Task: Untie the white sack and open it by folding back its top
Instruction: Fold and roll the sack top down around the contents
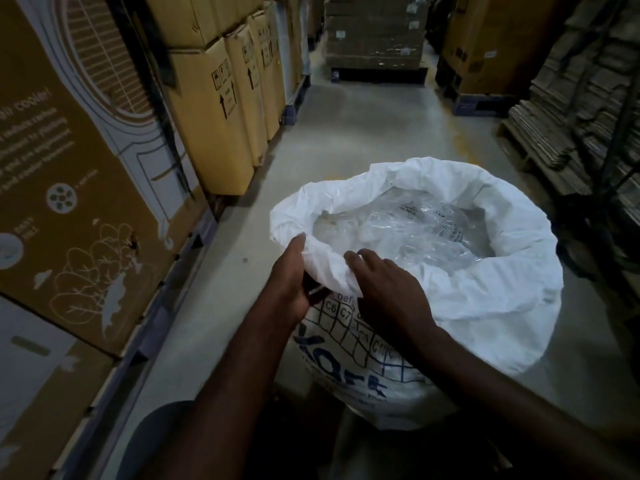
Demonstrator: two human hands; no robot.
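The sack (485, 299) is standing open on the floor (346, 140) in an aisle between boxes (214, 109), its top folded back and clear plastic (408, 233) showing inside. The left hand (294, 275) is pinching the near-left rim in a tight grip, while the right hand (384, 285) is lying on the fold just beside it, fingers bent over the fabric.

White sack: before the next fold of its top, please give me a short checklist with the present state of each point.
1. White sack untied, mouth open: ok.
2. Top folded back all around: far and right sides ok; near-left rim not ok.
3. Left hand grips the near-left rim: ok.
4. Right hand on the rim fold: ok.
5. Clear plastic bags stay inside: ok.
6. Removed tie out of the way: cannot tell.
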